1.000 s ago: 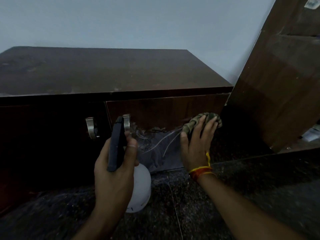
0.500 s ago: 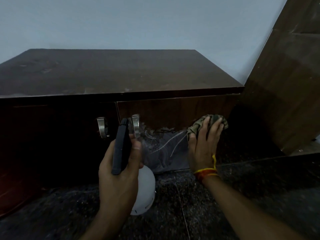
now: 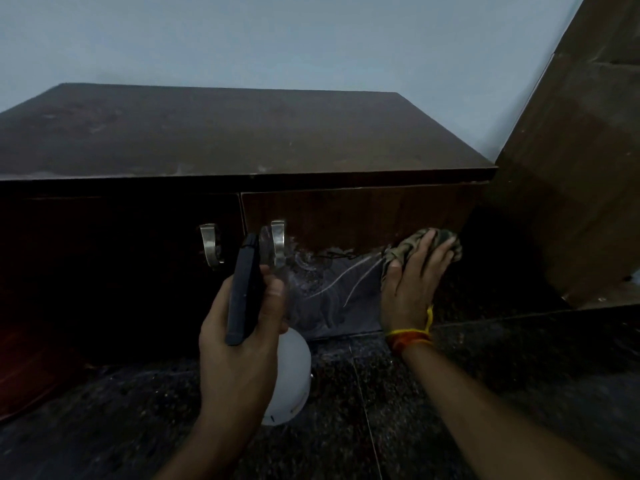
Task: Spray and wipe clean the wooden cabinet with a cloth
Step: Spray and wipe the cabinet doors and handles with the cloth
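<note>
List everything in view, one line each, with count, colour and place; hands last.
cabinet: one, dark brown wood, against the wall, right door streaked with wet spray
handles: two, silver metal, one on each door beside the centre seam
spray bottle: one, white body with black head, in front of the doors
cloth: one, mottled green-brown, on the right door's far right side
wooden panel: one, brown, right of the cabinet
floor: dark speckled stone
wall: pale blue-grey
left hand: grips the spray bottle
right hand: presses the cloth on the door, yellow and red threads on the wrist
</note>
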